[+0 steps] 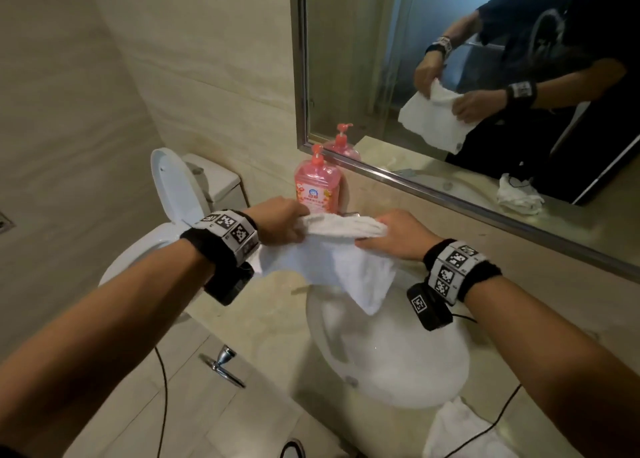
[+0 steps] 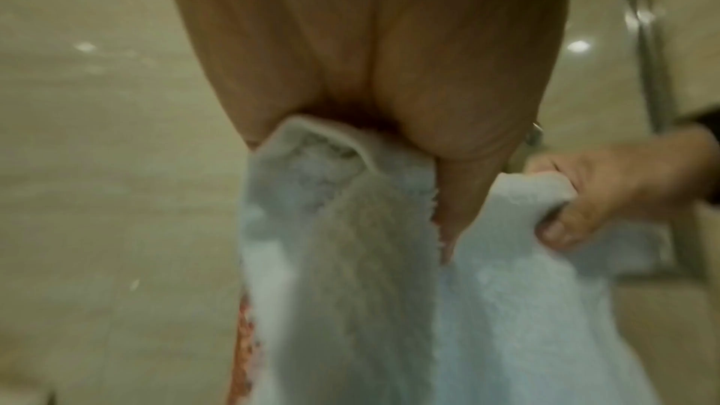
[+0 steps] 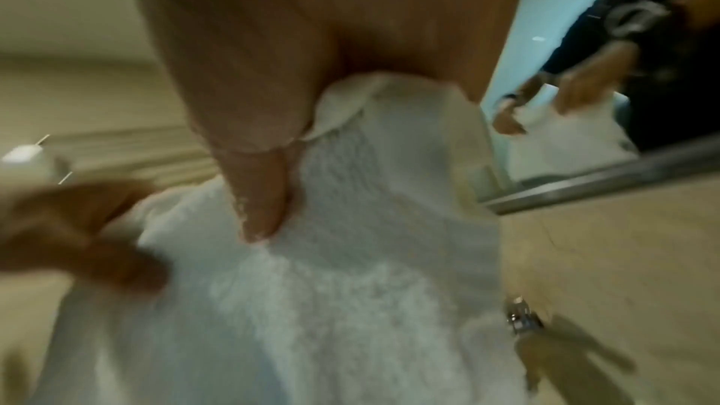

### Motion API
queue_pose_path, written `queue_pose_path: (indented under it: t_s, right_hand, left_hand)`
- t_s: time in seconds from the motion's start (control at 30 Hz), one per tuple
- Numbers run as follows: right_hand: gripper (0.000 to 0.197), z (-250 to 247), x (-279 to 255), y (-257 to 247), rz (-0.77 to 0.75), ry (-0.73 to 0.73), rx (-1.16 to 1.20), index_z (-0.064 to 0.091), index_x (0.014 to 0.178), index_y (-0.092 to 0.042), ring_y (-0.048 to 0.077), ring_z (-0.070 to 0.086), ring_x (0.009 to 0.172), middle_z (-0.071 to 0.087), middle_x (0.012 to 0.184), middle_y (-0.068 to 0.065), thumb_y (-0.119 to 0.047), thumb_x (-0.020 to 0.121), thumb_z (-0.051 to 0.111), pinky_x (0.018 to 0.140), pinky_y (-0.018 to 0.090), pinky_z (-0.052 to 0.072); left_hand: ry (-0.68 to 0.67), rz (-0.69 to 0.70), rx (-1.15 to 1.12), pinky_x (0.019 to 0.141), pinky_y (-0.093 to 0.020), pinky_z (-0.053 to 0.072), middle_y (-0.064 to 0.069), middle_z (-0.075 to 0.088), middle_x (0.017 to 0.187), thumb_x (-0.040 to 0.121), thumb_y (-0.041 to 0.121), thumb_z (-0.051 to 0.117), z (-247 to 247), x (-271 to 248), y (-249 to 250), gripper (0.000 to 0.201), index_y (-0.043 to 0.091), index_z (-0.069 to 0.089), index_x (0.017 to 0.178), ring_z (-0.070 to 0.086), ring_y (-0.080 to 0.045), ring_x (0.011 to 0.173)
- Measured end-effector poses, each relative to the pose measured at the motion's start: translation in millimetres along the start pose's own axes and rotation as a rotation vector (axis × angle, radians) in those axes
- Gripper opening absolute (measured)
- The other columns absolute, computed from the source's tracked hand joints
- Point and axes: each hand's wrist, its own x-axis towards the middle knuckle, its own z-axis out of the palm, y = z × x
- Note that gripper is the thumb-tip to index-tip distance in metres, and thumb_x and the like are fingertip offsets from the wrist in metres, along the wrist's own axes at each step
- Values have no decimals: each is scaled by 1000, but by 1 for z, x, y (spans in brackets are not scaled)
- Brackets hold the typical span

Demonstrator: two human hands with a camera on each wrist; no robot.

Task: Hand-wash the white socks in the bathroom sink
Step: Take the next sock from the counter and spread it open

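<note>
I hold a white terry cloth (image 1: 332, 263) stretched out above the white oval sink (image 1: 398, 360). My left hand (image 1: 284, 222) grips its upper left edge and my right hand (image 1: 398, 236) grips the upper right edge. The rest hangs down over the basin's far rim. In the left wrist view the left hand (image 2: 389, 134) pinches the cloth (image 2: 350, 288), with the right hand (image 2: 608, 196) curled on its edge. The right wrist view, which is blurred, shows the right hand's thumb (image 3: 264, 196) pressed into the cloth (image 3: 331, 304). I cannot tell whether this cloth is a sock.
A pink pump soap bottle (image 1: 317, 187) stands on the counter behind my left hand. The mirror (image 1: 381, 77) runs along the back wall. A toilet (image 1: 173, 194) with raised lid is at left. More white fabric (image 1: 460, 433) lies on the counter's near right. Cables trail from both wrists.
</note>
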Motion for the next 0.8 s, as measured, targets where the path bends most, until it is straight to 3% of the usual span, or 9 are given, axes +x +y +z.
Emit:
queue_pose_path:
  t_s: [0.13, 0.27, 0.37, 0.43, 0.5, 0.6, 0.67, 0.73, 0.8]
  right_hand:
    - [24, -1, -3, 7, 268, 147, 600, 72, 92, -12, 12, 63, 58, 71, 73, 3, -36, 91, 70, 49, 21, 46]
    - [26, 21, 4, -38, 251, 440, 852, 70, 106, -16, 18, 71, 89, 74, 97, 0, -38, 93, 65, 74, 31, 57]
    - [24, 33, 9, -76, 182, 452, 878, 68, 99, -27, 6, 72, 80, 75, 90, -5, -49, 94, 59, 66, 22, 58]
    - [28, 20, 18, -83, 280, 576, 897, 67, 87, -23, 4, 69, 64, 72, 75, -6, -47, 98, 56, 50, 11, 48]
    - [35, 9, 22, -84, 317, 637, 830, 66, 77, -20, 2, 64, 56, 67, 64, -9, -46, 98, 55, 45, 10, 44]
    - [40, 23, 19, -88, 207, 569, 769, 69, 80, -19, 2, 68, 61, 71, 69, -5, -50, 98, 52, 51, 19, 52]
    - [44, 22, 19, -83, 227, 575, 742, 69, 79, -15, 9, 69, 64, 71, 71, -2, -50, 99, 51, 56, 27, 55]
    - [42, 11, 22, -73, 256, 517, 718, 71, 82, -15, 12, 68, 70, 71, 75, -2, -47, 100, 51, 62, 29, 54]
    - [37, 3, 22, -61, 235, 448, 679, 74, 96, -15, 16, 70, 84, 74, 88, 0, -45, 100, 53, 73, 30, 56]
  left_hand:
    - [165, -5, -697, 65, -14, 45, 7, 68, 85, 95, 33, 62, 12, -4, 0, 8, 29, 66, 90, 61, -3, 73]
    - [228, -290, -1099, 58, -24, 52, -1, 72, 85, 94, 57, 53, 18, 7, 35, 45, 17, 71, 85, 68, -19, 76]
    - [269, -322, -1289, 70, -32, 61, -7, 75, 90, 96, 61, 43, 13, 21, 63, 57, 12, 72, 93, 72, -22, 81]
    - [253, -295, -1284, 79, -41, 61, -14, 75, 94, 96, 61, 39, 9, 26, 78, 60, 9, 69, 100, 73, -29, 86]
    - [273, -244, -1198, 83, -47, 60, -15, 74, 94, 97, 57, 36, 2, 26, 85, 55, 14, 68, 96, 73, -29, 88]
    - [375, -249, -1196, 93, -55, 54, -19, 69, 107, 102, 40, 38, -5, 24, 78, 31, 21, 60, 94, 68, -36, 100]
    - [258, -269, -1250, 93, -58, 53, -22, 70, 107, 99, 44, 43, -2, 20, 74, 38, 11, 63, 104, 68, -40, 100]
    - [114, -222, -1284, 93, -53, 54, -20, 71, 106, 96, 50, 50, -1, 16, 70, 49, 6, 65, 111, 70, -38, 98]
    - [49, -109, -1068, 89, -38, 58, -13, 73, 102, 91, 52, 61, -4, 10, 62, 48, 8, 69, 108, 71, -31, 93]
